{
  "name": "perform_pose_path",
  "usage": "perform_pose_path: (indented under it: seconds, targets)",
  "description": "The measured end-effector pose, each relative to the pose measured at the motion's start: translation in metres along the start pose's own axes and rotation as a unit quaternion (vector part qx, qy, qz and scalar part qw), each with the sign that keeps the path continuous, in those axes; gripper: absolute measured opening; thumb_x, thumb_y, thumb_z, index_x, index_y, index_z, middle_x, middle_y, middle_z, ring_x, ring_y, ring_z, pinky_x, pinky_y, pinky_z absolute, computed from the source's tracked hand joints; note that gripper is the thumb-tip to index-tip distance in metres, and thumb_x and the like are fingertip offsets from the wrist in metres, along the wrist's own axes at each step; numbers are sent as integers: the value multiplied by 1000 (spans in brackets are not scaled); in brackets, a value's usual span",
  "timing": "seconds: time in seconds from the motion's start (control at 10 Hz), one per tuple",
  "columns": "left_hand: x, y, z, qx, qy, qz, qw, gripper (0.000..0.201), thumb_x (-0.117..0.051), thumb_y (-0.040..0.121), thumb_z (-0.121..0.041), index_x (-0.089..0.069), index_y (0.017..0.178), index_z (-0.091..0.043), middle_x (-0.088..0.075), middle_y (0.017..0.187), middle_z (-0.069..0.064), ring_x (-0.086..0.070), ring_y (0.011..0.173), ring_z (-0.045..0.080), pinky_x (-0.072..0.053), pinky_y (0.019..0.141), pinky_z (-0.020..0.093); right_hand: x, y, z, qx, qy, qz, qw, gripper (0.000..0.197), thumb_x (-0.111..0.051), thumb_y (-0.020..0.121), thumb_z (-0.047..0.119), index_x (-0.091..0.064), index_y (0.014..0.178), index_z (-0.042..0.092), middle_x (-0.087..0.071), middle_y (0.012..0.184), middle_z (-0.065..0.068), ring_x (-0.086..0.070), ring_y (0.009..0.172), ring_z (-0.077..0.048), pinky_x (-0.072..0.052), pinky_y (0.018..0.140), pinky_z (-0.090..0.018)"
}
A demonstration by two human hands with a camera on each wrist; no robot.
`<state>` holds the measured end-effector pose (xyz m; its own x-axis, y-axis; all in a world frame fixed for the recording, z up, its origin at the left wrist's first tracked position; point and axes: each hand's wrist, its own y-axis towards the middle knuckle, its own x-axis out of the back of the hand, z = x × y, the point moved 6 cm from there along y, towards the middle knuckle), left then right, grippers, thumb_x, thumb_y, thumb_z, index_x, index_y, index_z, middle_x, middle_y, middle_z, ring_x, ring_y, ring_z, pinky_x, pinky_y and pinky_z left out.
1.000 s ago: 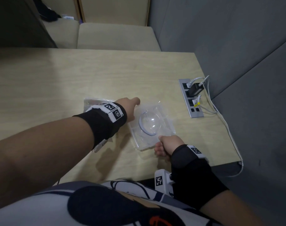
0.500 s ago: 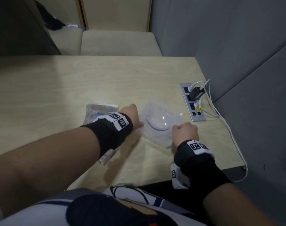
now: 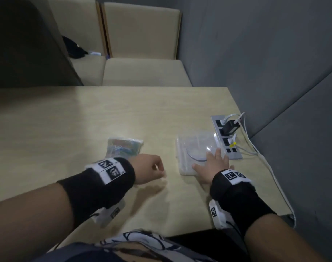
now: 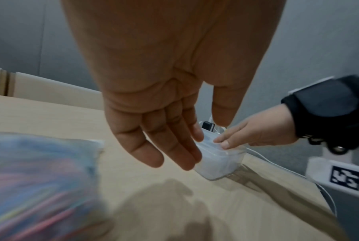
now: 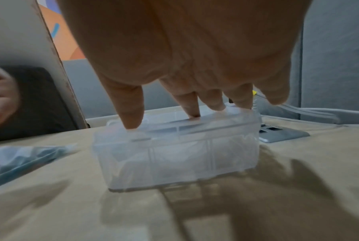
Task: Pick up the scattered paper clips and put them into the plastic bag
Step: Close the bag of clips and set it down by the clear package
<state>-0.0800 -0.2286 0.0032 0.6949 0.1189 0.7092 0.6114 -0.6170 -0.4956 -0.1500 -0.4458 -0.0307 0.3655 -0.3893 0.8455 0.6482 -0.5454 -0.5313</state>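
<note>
On the tabletop (image 3: pixel 123 114) near its right edge, the right hand (image 3: pixel 211 165) pressed spread fingers on a clear plastic box (image 5: pixel 176 151). The left hand (image 3: pixel 148 171) hovered loosely curled, holding nothing, beside the plastic bag (image 3: pixel 123 148) of coloured paper clips (image 4: pixel 36 184). Pushed carelessly, the box might have slid into the power strip (image 3: pixel 227 137) and snagged its cables.

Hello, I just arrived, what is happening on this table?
A person sits at a wooden table. The right hand rests with straight fingers on top of a clear plastic box, next to the power outlet panel. The left hand hovers over the table, holding nothing. Behind it lies a plastic bag with colourful paper clips inside. No loose clips are visible.
</note>
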Motion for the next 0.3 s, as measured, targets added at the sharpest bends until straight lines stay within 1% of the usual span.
perform_pose_path:
  seconds: [0.1,0.2,0.3]
  targets:
    - [4,-32,30,-4,2,-9,1000,9,-57,88,-41,-57,96,-36,-59,88,-17,-56,83,3,-44,77,18,16,-6,3,3,17,-9,1000,83,-47,79,66,-22,148,28,0,160,-4,1,147,-31,-13,117,-53]
    - [2,-69,66,17,-13,7,1000,11,-60,83,-41,-50,76,-39,-57,76,-16,-53,70,-6,-39,68,7,51,-22,13,60,16,-42,997,75,-44,82,67,-31,144,28,-8,160,-5,-7,146,-28,-21,116,-48]
    - [-10,-100,112,80,-54,75,993,14,-51,70,-61,-56,72,-48,-64,70,-25,-63,85,-3,-39,72,5,90,-56,25,148,67,-80,984,67,-46,87,60,-31,145,30,-11,160,0,-12,146,-20,-19,118,-39]
